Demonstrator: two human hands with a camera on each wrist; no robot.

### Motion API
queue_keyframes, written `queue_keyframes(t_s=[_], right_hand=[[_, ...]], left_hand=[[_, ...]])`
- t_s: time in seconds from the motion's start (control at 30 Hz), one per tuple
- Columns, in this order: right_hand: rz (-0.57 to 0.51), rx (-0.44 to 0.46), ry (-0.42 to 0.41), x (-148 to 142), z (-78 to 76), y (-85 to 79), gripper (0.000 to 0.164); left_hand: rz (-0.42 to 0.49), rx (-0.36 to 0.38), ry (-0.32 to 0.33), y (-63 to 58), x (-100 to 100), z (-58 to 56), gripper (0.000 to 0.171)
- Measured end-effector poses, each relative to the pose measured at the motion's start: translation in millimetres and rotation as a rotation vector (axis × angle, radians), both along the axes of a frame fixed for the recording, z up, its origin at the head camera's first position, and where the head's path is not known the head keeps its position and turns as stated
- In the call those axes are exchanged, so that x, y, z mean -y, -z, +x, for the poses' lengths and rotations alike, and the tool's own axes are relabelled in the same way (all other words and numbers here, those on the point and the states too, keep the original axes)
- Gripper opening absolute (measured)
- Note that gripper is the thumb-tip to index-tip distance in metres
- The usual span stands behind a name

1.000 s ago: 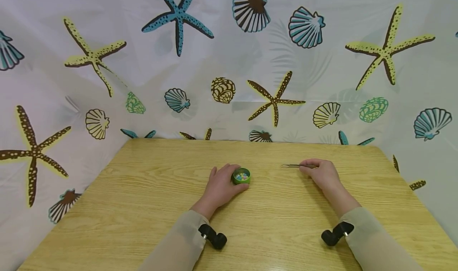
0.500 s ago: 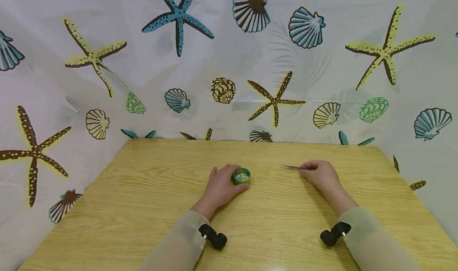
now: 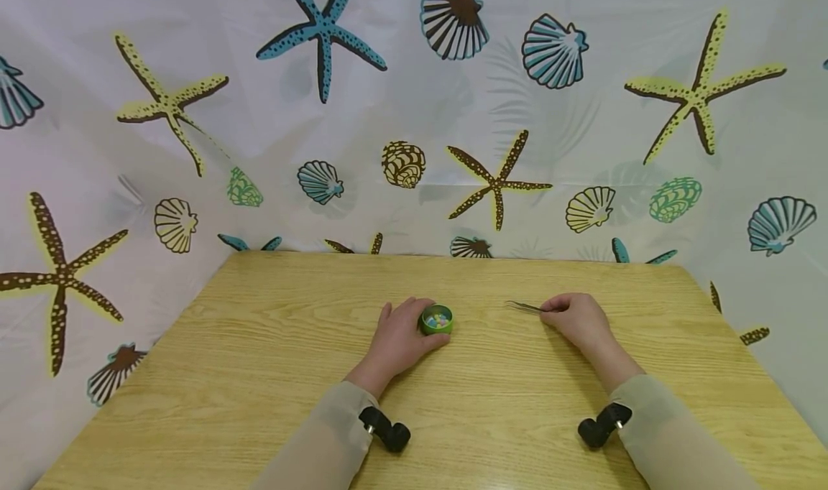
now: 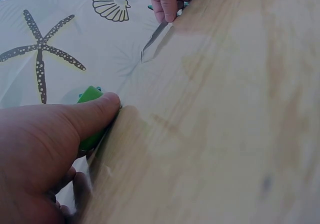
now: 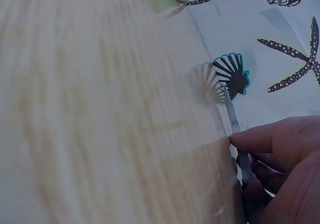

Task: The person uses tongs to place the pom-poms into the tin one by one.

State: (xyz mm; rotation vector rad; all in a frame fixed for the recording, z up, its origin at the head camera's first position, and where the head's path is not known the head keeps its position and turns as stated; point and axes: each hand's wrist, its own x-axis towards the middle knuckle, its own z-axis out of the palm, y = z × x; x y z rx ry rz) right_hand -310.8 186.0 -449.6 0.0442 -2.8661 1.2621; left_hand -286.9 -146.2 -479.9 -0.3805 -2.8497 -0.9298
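Observation:
My left hand (image 3: 402, 343) curls around a small round green container (image 3: 446, 327) on the table, thumb in front and fingers behind. Inside the container lie several small pastel pieces (image 3: 438, 321) in pink, yellow and blue. Thin curved-tip metal tweezers (image 3: 525, 306) are pinched between the thumb and fingers of my right hand (image 3: 578, 322), to the right of the container. Their tips point left toward the container, apart from it, with nothing visible between them. In the left wrist view the thumb covers part of the green container (image 4: 91, 95). The right wrist view shows the tweezers (image 5: 233, 115) from close up.
Both hands work over a light wood-grain table (image 3: 479, 418). A white cloth (image 3: 388, 217) printed with starfish and shells hangs behind it and along both sides. A black camera mount (image 3: 385, 430) sits on each sleeve.
My right hand has shifted slightly down toward me, and the tweezers have tilted, their held end now lower. The left hand and the green container have stayed in place.

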Motion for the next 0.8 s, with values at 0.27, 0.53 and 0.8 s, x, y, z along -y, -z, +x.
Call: queue_keyframes(t_s=[0.27, 0.53, 0.8], right_hand=[[-0.004, 0.010, -0.022, -1, 1.9, 1.5, 0.019], [-0.019, 0.020, -0.070, -1, 5.6, 0.8, 0.035], [0.134, -0.066, -0.170, -2, 20.1, 0.2, 0.059]], left_hand=[[0.008, 0.001, 0.002, 3.1, 1, 1.6, 0.069], [0.025, 0.030, 0.014, 2.6, 3, 2.3, 0.085], [-0.075, 0.022, 0.042, -3.4, 16, 10.5, 0.089]])
